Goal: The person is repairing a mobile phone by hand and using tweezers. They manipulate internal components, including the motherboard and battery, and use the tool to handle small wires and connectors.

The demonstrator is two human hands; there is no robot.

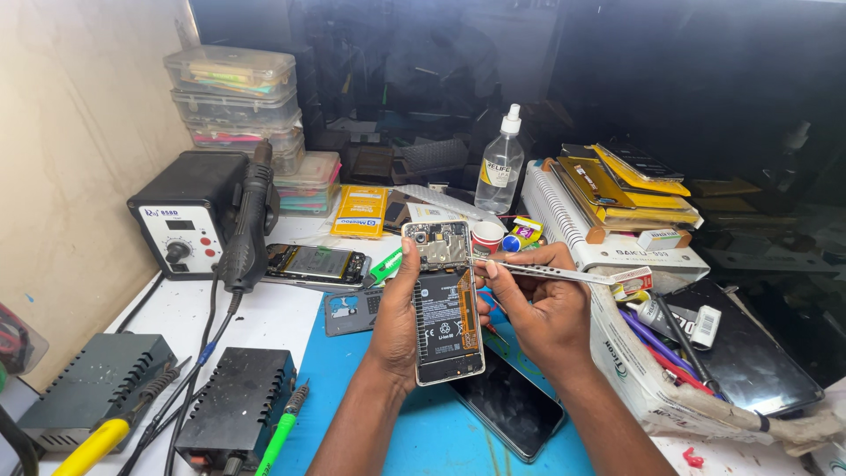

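Observation:
My left hand (396,319) holds an opened smartphone (445,304) upright above the blue mat (379,397). Its back cover is off, showing a black battery, an orange flex cable and the circuit board at the top. My right hand (544,308) grips metal tweezers (564,274) whose tip points left, touching the phone's right edge just below the circuit board. The right thumb rests against the phone's side.
A black hot-air station (189,211) with its handpiece stands at left. Another opened phone (315,264) lies behind. A dark screen panel (509,407), a spray bottle (500,163), stacked plastic boxes (236,97), a cardboard tool box (670,370) and green-handled tools (282,427) surround the mat.

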